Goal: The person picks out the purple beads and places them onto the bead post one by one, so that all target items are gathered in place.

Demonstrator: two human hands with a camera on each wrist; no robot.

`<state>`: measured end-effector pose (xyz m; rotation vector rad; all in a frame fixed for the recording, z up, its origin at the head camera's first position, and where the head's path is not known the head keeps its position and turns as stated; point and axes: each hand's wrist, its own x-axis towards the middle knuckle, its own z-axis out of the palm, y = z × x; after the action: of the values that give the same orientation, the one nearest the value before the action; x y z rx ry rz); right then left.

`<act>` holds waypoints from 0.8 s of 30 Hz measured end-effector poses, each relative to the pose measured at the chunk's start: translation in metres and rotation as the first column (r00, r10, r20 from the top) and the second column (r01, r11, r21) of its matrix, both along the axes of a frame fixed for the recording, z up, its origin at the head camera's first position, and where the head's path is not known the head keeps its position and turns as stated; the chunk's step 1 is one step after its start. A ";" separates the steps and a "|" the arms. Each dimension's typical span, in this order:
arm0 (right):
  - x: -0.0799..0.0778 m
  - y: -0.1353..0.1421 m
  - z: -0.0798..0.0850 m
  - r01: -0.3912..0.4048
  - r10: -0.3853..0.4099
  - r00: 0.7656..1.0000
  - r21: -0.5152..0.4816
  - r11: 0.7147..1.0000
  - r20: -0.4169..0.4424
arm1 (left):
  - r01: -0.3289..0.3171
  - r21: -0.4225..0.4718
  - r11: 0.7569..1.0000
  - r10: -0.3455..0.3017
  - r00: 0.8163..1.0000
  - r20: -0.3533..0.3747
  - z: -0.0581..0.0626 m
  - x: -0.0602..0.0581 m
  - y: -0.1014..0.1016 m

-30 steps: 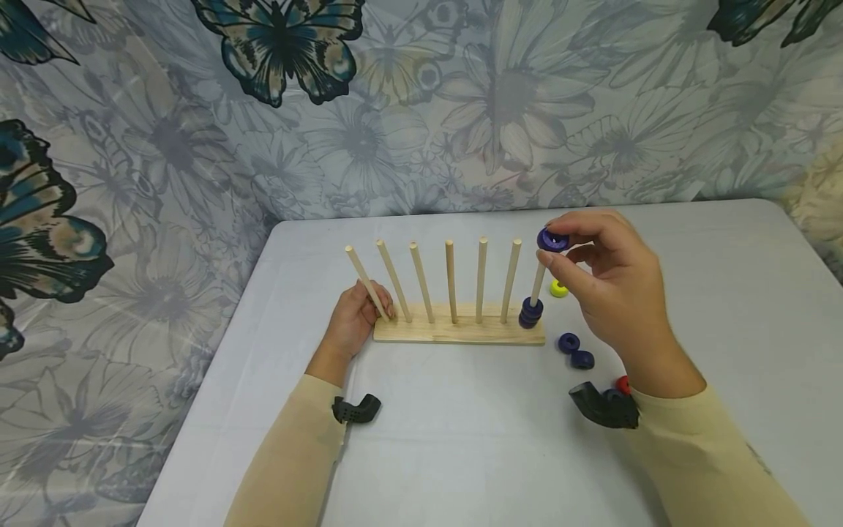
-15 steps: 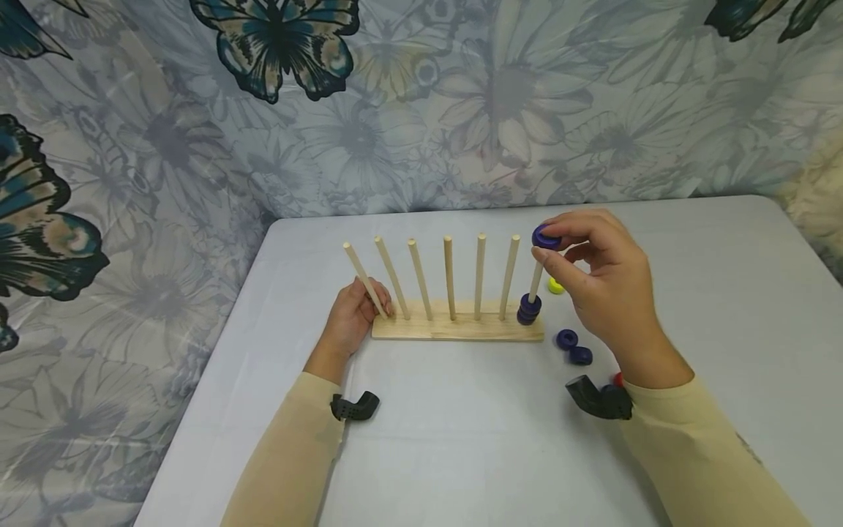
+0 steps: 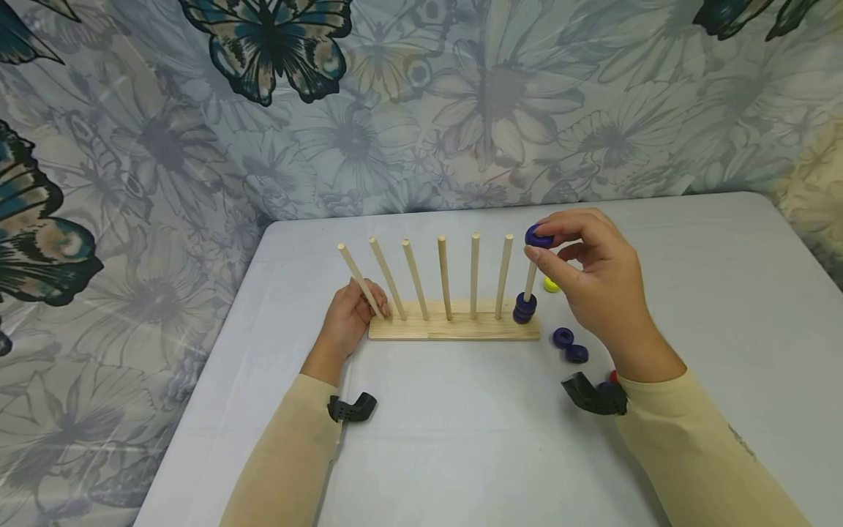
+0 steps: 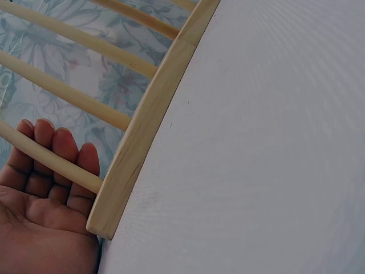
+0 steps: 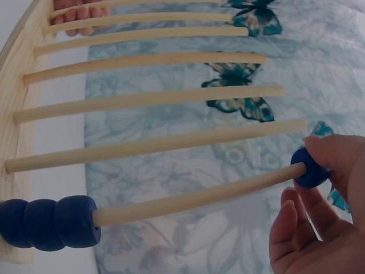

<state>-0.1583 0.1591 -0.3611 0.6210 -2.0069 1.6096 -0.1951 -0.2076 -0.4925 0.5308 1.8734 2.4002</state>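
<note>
My right hand (image 3: 596, 274) pinches a dark blue bead (image 5: 308, 168) between thumb and forefinger at the top of the rightmost peg (image 5: 199, 197). The peg's tip meets the bead's hole; how far it enters is hidden. Low on that peg, several blue beads (image 5: 50, 222) are stacked against the base of a wooden peg rack (image 3: 454, 331). At the rack's other end my left hand (image 3: 349, 313) rests beside the base. Its loosely bent fingers (image 4: 65, 145) lie behind the leftmost peg (image 4: 54, 160), palm toward the camera. The left thumb is out of sight.
Two loose blue beads (image 3: 563, 337) lie right of the rack, and a yellow bead (image 3: 551, 285) sits behind. A red bead (image 3: 614, 376) shows partly by the right wrist's black camera mount (image 3: 595, 395). White cloth covers the table (image 3: 448, 439); a patterned curtain (image 3: 500, 110) hangs behind.
My right hand has shifted slightly left with the blue bead, which now tilts over the peg's tip. The left hand stays at the rack's end. The head view has drifted slightly.
</note>
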 end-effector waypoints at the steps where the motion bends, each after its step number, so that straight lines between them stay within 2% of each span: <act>1: 0.000 0.000 0.000 -0.001 0.001 1.000 0.003 1.000 0.003 | 0.001 0.000 1.000 -0.001 1.000 -0.002 0.000 0.000 0.000; 24: 0.002 0.000 0.001 -0.011 0.011 0.999 -0.011 1.000 0.041 | 0.007 -0.013 1.000 -0.007 1.000 0.007 0.000 0.000 -0.001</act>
<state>-0.1567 0.1594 -0.3603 0.6007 -2.0261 1.6508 -0.1949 -0.2088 -0.4930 0.5269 1.8797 2.3815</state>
